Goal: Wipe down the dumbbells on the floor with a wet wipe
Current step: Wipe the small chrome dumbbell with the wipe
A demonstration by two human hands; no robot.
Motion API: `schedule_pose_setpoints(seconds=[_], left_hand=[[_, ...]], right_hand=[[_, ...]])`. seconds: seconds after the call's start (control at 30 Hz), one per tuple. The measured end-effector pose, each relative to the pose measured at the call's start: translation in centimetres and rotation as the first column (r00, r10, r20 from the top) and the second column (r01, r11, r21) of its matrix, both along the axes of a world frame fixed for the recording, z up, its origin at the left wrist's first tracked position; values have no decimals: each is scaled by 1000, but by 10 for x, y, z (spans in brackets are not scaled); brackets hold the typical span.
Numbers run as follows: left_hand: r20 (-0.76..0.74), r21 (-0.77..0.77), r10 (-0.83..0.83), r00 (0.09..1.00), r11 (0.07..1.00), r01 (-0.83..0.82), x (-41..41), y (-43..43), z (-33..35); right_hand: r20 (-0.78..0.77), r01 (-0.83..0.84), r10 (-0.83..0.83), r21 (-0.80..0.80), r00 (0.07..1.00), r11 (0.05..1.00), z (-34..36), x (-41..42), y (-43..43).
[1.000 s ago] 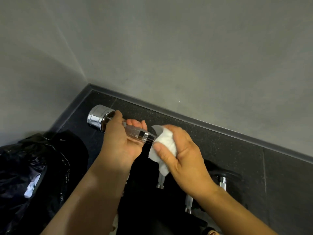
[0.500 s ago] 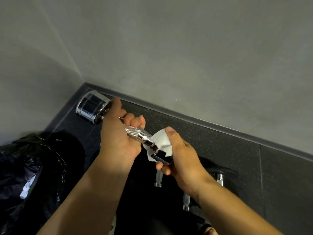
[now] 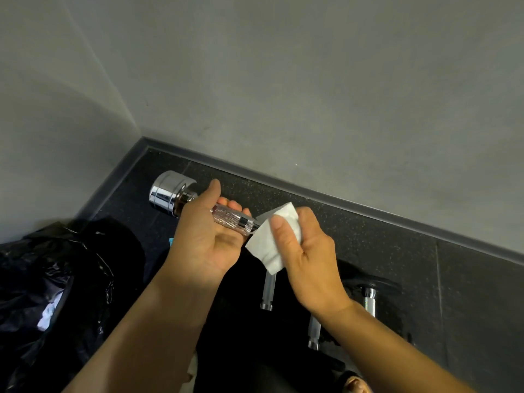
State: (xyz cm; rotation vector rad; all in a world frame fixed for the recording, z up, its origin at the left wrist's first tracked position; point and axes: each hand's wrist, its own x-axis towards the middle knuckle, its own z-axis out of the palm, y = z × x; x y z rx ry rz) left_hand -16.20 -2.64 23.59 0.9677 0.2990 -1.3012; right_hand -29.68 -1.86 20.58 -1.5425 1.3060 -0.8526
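A chrome dumbbell (image 3: 170, 195) is lifted above the floor, its shiny head pointing up and left toward the wall corner. My left hand (image 3: 204, 239) grips its knurled handle from below. My right hand (image 3: 306, 251) presses a white wet wipe (image 3: 272, 242) around the dumbbell's near end, which the wipe hides. More dumbbells lie on the floor below my hands: a chrome handle (image 3: 268, 290), another handle (image 3: 314, 331), and one with a black plate (image 3: 371, 287).
A black bin bag (image 3: 54, 285) with white crumpled wipes inside sits at the left. Grey walls meet in a corner at the upper left, with a dark skirting (image 3: 326, 194) along the speckled black floor (image 3: 467, 293).
The wipe has closed over the dumbbell's near end again, after that end showed half a second ago. The dumbbell has shifted slightly down and right.
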Motion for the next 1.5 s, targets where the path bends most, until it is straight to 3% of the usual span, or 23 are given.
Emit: schedule_pose_setpoints(seconds=[0.07, 0.13, 0.27, 0.33, 0.4, 0.5, 0.63, 0.7, 0.77, 0.87, 0.93, 1.0, 1.13, 1.27, 1.37, 1.43, 1.5], left_hand=[[-17, -42, -11, 1000, 999, 10, 1, -1, 0], [-25, -95, -18, 1000, 995, 16, 3, -2, 0], [23, -175, -61, 998, 982, 64, 8, -2, 1], [34, -195, -88, 996, 976, 93, 9, -1, 3], [57, -198, -102, 993, 974, 112, 10, 0, 5], [140, -114, -153, 978, 979, 169, 11, 0, 6], [91, 5, -135, 987, 991, 135, 11, -1, 8], [30, 27, -93, 995, 995, 92, 8, 0, 8], [-15, 16, -60, 998, 998, 61, 6, 1, 6], [-34, -55, -44, 998, 998, 42, 11, -1, 5], [-14, -108, -67, 998, 992, 65, 14, -1, 7], [19, -138, -77, 997, 987, 79, 16, 1, 10], [95, -105, -86, 992, 990, 96, 9, 6, 12], [211, 91, -149, 966, 987, 132, 4, 5, 9], [120, 86, -141, 983, 988, 131, 2, 5, 7], [30, 57, -109, 994, 993, 107, 1, 5, 8], [-1, 45, -74, 997, 996, 74, 1, 4, 7]], right_hand=[[192, 44, -120, 359, 974, 932, 8, 4, -3], [293, -41, -195, 640, 936, 767, 16, 5, -6], [417, -299, -161, 826, 894, 477, 24, 0, -10], [444, -347, -154, 837, 883, 422, 23, -3, -10], [433, -309, -167, 819, 886, 484, 21, -2, -8], [356, -123, -213, 721, 910, 682, 20, 1, -2], [257, 32, -154, 424, 954, 905, 12, 0, 3], [221, 50, -119, 294, 968, 955, 10, -1, 4], [207, 52, -133, 356, 969, 933, 10, 1, 2], [279, -19, -233, 679, 932, 734, 15, 8, 0], [344, -117, -268, 783, 900, 611, 19, 10, -2], [386, -183, -271, 809, 882, 559, 19, 10, -4], [440, -225, -242, 770, 865, 597, 20, 7, -4], [375, -112, -169, 621, 911, 776, 22, 5, -1], [318, -52, -115, 471, 941, 880, 23, 4, -6], [281, -38, -127, 516, 951, 856, 24, 4, -10], [310, -99, -146, 654, 939, 750, 29, 5, -12]])
